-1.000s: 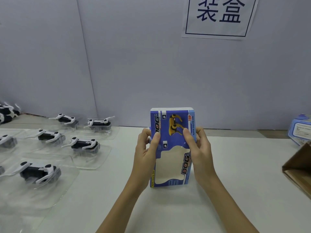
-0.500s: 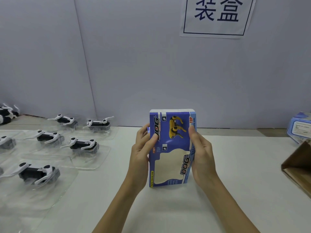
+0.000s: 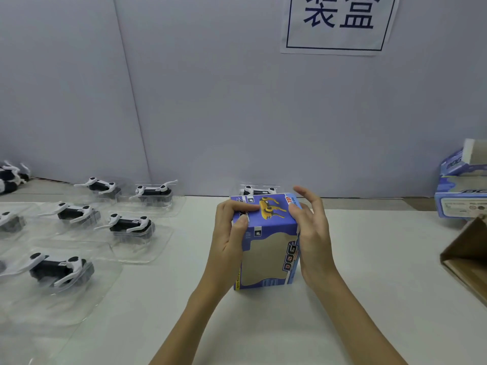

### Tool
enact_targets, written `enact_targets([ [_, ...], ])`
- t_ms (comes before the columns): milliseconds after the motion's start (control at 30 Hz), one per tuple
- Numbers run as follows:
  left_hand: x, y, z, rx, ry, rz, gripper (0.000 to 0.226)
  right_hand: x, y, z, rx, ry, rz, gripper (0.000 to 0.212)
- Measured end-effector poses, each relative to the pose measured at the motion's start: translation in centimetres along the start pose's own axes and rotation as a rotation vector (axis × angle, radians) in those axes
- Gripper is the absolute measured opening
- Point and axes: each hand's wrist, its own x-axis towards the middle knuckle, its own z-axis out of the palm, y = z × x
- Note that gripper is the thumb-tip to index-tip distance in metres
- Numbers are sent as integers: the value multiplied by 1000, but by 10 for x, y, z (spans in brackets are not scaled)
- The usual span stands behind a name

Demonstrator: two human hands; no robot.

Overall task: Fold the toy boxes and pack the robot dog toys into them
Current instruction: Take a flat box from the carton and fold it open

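One blue box, upright on the white table at centre, cut-out window facing the camera, top panel with a yellow dog picture folded over. Left hand: curled round the box's left edge, fingers lying on the top panel, thumb on the front face. Right hand: palm against the box's right side, thumb on the top panel's right edge, other fingers spread and lifted clear. Several robot dogs in clear trays, laid out on the table's left half; one more dog just behind the box. Two further blue boxes at far right, beside a brown carton. Paper sign on the grey wall.
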Motion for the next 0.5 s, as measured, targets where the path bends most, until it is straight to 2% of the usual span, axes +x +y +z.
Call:
enact_targets([
  [167,-5,0,0,-35,-29,0,25,0,4,1,-91,-4,-96,28],
  [267,-9,-7,-4,64,-68,64,76,-3,10,0,-123,22,-120,46],
  [333,-6,-10,-6,131,9,66,93,-3,14,-3,-194,53,-134,56],
  [433,-1,-16,-12,219,179,155,80,-8,20,-3,-414,97,-238,51],
  [500,0,-22,-17,423,245,266,77,-15,24,3,-465,-2,-284,54],
])
